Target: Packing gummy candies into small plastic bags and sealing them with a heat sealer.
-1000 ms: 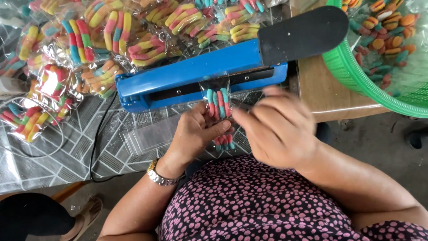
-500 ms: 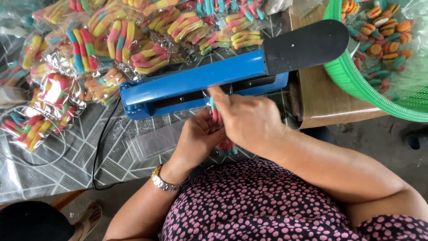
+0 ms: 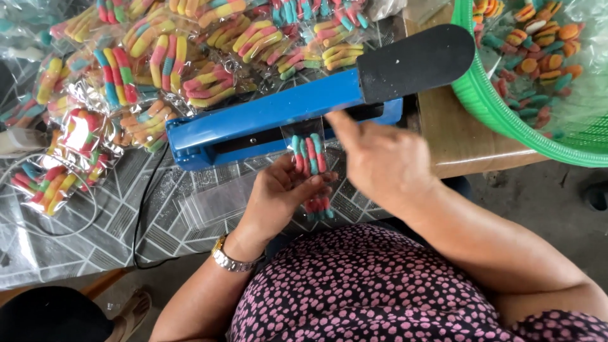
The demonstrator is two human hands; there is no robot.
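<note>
Below the blue heat sealer (image 3: 272, 123), a clear candy bag (image 3: 310, 166) is pinched upright in the left hand (image 3: 278, 196), its open top lying into the sealer's slot, while the right hand (image 3: 380, 164), fingers loosely extended, is held just beside it.

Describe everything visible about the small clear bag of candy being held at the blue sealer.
The small clear bag is a narrow transparent plastic pouch holding striped gummy sticks in pink, teal and red. It stands roughly upright, its empty top edge tucked between the jaws of the blue sealer, whose arm looks slightly raised. The left hand grips it from the side and below, fingers wrapped around its middle; candy ends show beneath them. The right hand is beside it, fingertip near the sealer.
</note>
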